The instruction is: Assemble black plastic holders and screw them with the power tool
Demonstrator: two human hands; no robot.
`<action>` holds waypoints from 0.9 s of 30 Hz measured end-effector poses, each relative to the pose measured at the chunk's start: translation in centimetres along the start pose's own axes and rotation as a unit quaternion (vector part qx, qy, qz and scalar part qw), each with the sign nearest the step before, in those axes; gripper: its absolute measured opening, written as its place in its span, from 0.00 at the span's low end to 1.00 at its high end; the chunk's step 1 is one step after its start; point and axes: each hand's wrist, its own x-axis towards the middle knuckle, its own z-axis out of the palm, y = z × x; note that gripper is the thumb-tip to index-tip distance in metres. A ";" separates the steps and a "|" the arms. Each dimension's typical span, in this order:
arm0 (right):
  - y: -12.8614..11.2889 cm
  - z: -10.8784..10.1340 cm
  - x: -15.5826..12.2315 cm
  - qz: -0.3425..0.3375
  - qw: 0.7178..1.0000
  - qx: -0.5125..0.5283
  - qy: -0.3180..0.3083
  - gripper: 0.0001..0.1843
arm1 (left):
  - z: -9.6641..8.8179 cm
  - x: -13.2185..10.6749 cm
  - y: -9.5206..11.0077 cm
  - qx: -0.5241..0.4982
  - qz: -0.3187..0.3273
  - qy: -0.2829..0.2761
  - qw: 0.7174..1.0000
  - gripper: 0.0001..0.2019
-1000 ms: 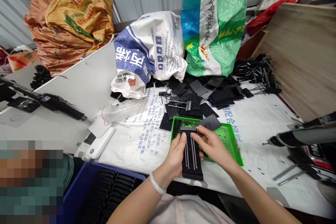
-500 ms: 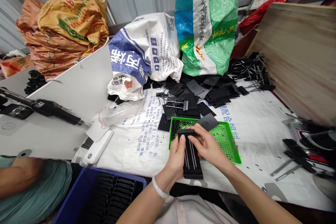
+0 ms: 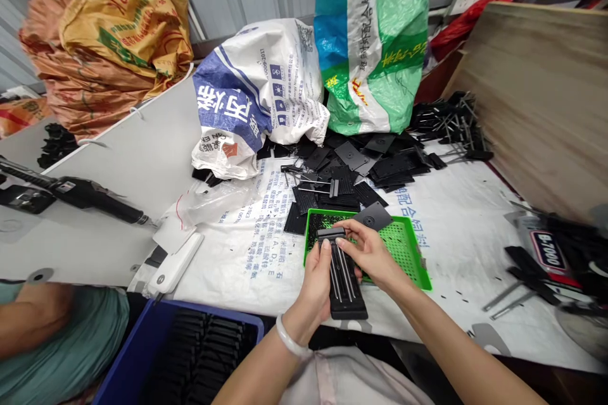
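Shifting left a little, gripping a black plate (image 3: 349, 307) with the left hand (image 3: 316, 281) and pinching its end bar (image 3: 330, 233) with the right hand (image 3: 370, 256), keeping steel rods (image 3: 342, 272) lined up, partly above a green tray (image 3: 408, 259).

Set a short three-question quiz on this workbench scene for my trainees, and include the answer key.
1. Fill in the blank: the perforated tray under the hands is ____.
2. True or false: the white bangle is on the wrist of the left hand, and the right hand is at the top of the black plate with metal rods.
3. Multiple choice: what is in the blue crate? A) stacked black parts; B) green trays; C) paper sacks.

Key: 1 green; 2 true; 3 A.
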 end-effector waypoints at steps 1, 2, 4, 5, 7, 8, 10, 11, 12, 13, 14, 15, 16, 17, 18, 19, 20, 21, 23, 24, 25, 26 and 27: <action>-0.1 0.1 0.1 -0.016 1.000 -0.016 0.003 0.19 | 0.0 0.1 0.2 -0.006 0.002 -0.001 1.000 0.20; -0.2 0.2 0.2 -0.038 0.999 -0.038 0.007 0.18 | -0.1 0.1 0.5 -0.014 0.002 -0.001 1.000 0.20; -0.6 0.2 0.2 -0.078 0.994 -0.074 0.009 0.17 | -0.4 0.2 1.0 -0.029 -0.016 -0.004 0.999 0.19; -0.9 0.1 0.3 -0.085 0.993 -0.086 -0.001 0.18 | -0.6 0.2 1.3 -0.036 -0.035 -0.006 0.999 0.18; -1.5 -0.4 0.4 -0.080 0.990 -0.106 -0.036 0.18 | -1.0 0.1 1.8 -0.045 -0.083 -0.015 0.995 0.19; -1.8 -0.8 0.5 -0.076 0.989 -0.115 -0.051 0.19 | -1.1 0.0 2.0 -0.048 -0.106 -0.023 0.993 0.21; -2.4 -1.6 0.8 -0.079 0.986 -0.134 -0.063 0.22 | -1.2 -0.3 2.3 -0.051 -0.140 -0.041 0.988 0.23; -2.7 -2.0 1.0 -0.082 0.984 -0.145 -0.068 0.23 | -1.2 -0.5 2.5 -0.049 -0.146 -0.047 0.987 0.23; -3.0 -2.2 1.2 -0.085 0.981 -0.159 -0.076 0.24 | -1.2 -0.6 2.5 -0.043 -0.146 -0.051 0.987 0.23; -3.3 -2.3 1.3 -0.088 0.976 -0.176 -0.090 0.25 | -1.2 -0.7 2.6 -0.033 -0.142 -0.052 0.988 0.22; -3.6 -2.3 1.5 -0.092 0.970 -0.198 -0.108 0.25 | -1.1 -0.8 2.6 -0.020 -0.135 -0.050 0.989 0.21; -3.9 -2.3 1.6 -0.101 0.962 -0.222 -0.123 0.26 | -1.1 -0.7 2.6 -0.005 -0.127 -0.046 0.991 0.21; -4.1 -2.2 1.7 -0.114 0.953 -0.245 -0.135 0.26 | -1.1 -0.7 2.6 0.008 -0.123 -0.045 0.991 0.20; -4.3 -2.1 1.7 -0.129 0.945 -0.262 -0.145 0.26 | -1.2 -0.6 2.6 0.021 -0.124 -0.047 0.991 0.19; -4.3 -2.1 1.8 -0.143 0.939 -0.274 -0.152 0.25 | -1.2 -0.6 2.6 0.030 -0.128 -0.054 0.990 0.19; -4.4 -2.1 1.8 -0.154 0.934 -0.282 -0.156 0.25 | -1.3 -0.5 2.7 0.037 -0.133 -0.061 0.989 0.19; -4.3 -2.1 1.9 -0.158 0.932 -0.287 -0.159 0.24 | -1.4 -0.4 2.7 0.041 -0.137 -0.068 0.987 0.18; -4.2 -2.1 1.9 -0.155 0.931 -0.288 -0.160 0.24 | -1.5 -0.3 2.8 0.040 -0.142 -0.072 0.986 0.18; -3.8 -2.4 1.9 -0.133 0.935 -0.286 -0.161 0.24 | -1.6 -0.2 2.8 0.031 -0.155 -0.076 0.985 0.17; -3.6 -2.5 1.9 -0.120 0.938 -0.283 -0.162 0.24 | -1.6 -0.2 2.8 0.026 -0.160 -0.077 0.984 0.17; -3.5 -2.6 1.9 -0.108 0.940 -0.279 -0.163 0.24 | -1.6 -0.1 2.7 0.021 -0.165 -0.077 0.983 0.16; -3.3 -2.7 1.9 -0.096 0.943 -0.273 -0.165 0.24 | -1.5 -0.1 2.6 0.018 -0.170 -0.078 0.982 0.16; -3.2 -2.8 1.9 -0.087 0.945 -0.268 -0.167 0.25 | -1.5 0.0 2.6 0.014 -0.174 -0.078 0.982 0.17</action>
